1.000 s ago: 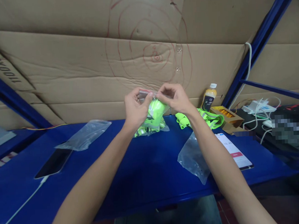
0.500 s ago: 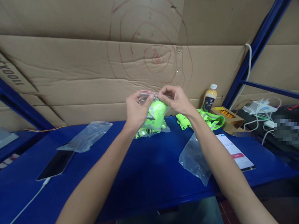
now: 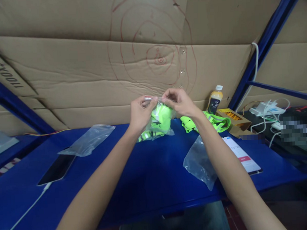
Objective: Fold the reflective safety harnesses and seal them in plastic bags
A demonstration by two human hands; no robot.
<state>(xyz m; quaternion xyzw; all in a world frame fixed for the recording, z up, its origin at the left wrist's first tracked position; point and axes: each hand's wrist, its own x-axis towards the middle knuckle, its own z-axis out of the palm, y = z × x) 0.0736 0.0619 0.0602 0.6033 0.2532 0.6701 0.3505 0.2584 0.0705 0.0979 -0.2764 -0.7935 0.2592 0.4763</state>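
In the middle of the head view, a clear zip bag holds a folded neon-green strap with reflective strips. My left hand pinches the left part of the bag's top edge, where a red line shows. On the right part of that edge, my right hand grips with thumb and fingers. Below and behind the bag, more green material in clear plastic rests at the back of the blue table. To the right lies a loose green reflective strap, partly behind my right forearm.
One clear bag overlaps a dark phone with a white cable on the left; another clear bag lies near my right forearm. Rightward are a lit phone, a drink bottle, an open carton and cables. Cardboard walls the back.
Both hands keep their grip on the bag's top edge, with only a slight shift of the fingers and bag. The view has moved a little; the other things lie as before.
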